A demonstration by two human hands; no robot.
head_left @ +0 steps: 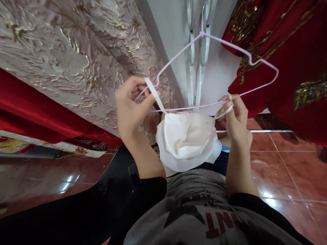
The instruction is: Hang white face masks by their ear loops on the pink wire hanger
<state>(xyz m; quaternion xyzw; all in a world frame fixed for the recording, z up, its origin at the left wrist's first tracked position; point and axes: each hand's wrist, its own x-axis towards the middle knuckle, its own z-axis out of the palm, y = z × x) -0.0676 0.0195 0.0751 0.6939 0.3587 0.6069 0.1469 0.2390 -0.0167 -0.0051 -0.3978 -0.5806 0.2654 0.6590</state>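
A pale lilac clothes hanger (224, 41) hangs in front of me, its hook pointing up. Below its bottom bar a small white garment with two thin straps (189, 136) spreads over my lap, with a layered, wavy hem. My left hand (133, 109) is closed around the hanger's left end, and one strap passes over its thumb and fingertips. At the right, my right hand (236, 115) pinches the other strap, looped by its fingertips, beside the hanger's bottom bar. Whether the right strap is around the bar or only beside it I cannot tell.
Pinkish embossed fabric (102, 51) hangs on the left, above red cloth (38, 109). Red fabric with gold sequins (281, 68) hangs on the right. White metal scrollwork (194, 68) stands behind the hanger. Red tiles (286, 160) cover the floor, and a black seat (109, 183) is at lower left.
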